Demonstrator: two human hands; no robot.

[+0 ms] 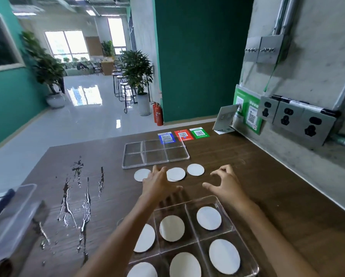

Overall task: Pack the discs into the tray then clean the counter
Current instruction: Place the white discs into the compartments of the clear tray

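Observation:
A clear divided tray [223, 204] lies near me on the brown counter, with a white disc in each visible compartment. Beyond it, loose white discs lie in a row: one at the left [140, 174], a stack of two in the middle [176, 174], one at the right [195, 169]. My left hand [157, 183] hovers flat over the row between the left and middle discs, fingers spread, holding nothing. My right hand [221, 181] hangs to the right of the discs, fingers curled apart and empty. A second clear divided piece [154, 154], the lid or another tray, lies empty behind the row.
Streaks of spilled water [77, 198] cover the counter's left part. A clear plastic box [10, 220] with a dark cloth sits at the left edge. QR code cards [183, 134] lie at the back, and a wall with sockets [299, 118] runs along the right.

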